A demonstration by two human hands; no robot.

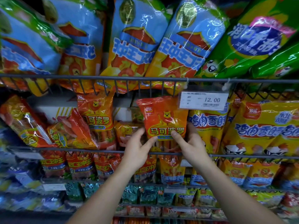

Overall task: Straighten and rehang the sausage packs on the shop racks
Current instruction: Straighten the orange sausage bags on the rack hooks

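Note:
An orange sausage pack (163,117) with a bear logo stands upright on the middle wire rack (97,150), its top just under the upper rack's rail. My left hand (137,149) grips its lower left edge, thumb on the front. My right hand (191,144) grips its lower right edge, thumb across the label and fingers behind. A matching orange pack (95,113) stands to the left. Further left, two orange packs (71,130) lie tilted against each other.
The upper rack (145,78) holds large blue-and-yellow packs (131,44) and green packs (252,41) leaning forward. A price tag (203,101) reading 12.00 hangs right of the held pack. Yellow packs (258,126) fill the right side. Lower racks (113,181) carry several small packs.

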